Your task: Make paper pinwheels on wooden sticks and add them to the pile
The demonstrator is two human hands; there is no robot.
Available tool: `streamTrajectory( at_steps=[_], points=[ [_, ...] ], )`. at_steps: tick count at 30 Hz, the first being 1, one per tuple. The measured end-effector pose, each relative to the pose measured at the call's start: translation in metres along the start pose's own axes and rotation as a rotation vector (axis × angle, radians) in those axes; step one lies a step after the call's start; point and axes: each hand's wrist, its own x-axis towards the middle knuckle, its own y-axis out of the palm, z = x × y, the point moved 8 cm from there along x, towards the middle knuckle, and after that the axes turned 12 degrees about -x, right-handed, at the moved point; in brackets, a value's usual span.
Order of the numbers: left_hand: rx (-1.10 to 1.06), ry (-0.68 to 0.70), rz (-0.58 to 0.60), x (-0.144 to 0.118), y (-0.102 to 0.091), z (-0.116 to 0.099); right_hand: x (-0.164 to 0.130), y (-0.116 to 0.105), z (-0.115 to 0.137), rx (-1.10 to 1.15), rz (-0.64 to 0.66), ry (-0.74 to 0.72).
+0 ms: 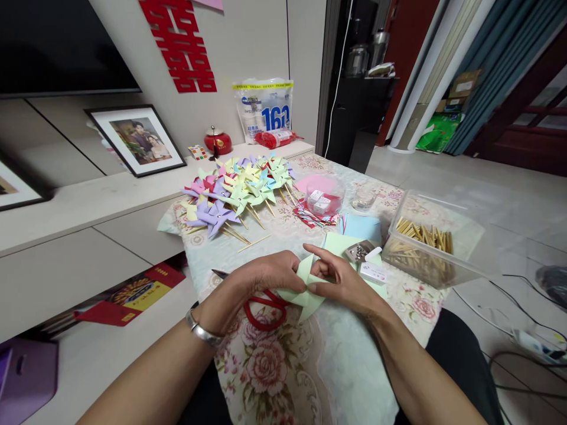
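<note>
A pale green paper pinwheel is held between both hands above the flowered tablecloth. My left hand pinches its left side, thumb near the centre. From the right, my right hand grips it with the thumb at the middle, while the index finger points out past the folded blades. Whether a pin sits at its centre is hidden by the thumbs. Under my left hand lie scissors with red handles, partly covered. A loose wooden stick rests just beyond the left hand.
Finished pinwheels on sticks are heaped at the back left. To the right are a clear bin of short sticks, a metal tin of small pins, a small white box and blue paper sheets. A round tub stands behind.
</note>
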Motion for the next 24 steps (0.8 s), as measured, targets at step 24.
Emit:
streamTrajectory(
  at_steps=[24],
  points=[
    [-0.258,-0.040,0.263,-0.013,0.013,0.008,-0.001,-0.016,-0.004,0.221,-0.239,0.074]
  ],
)
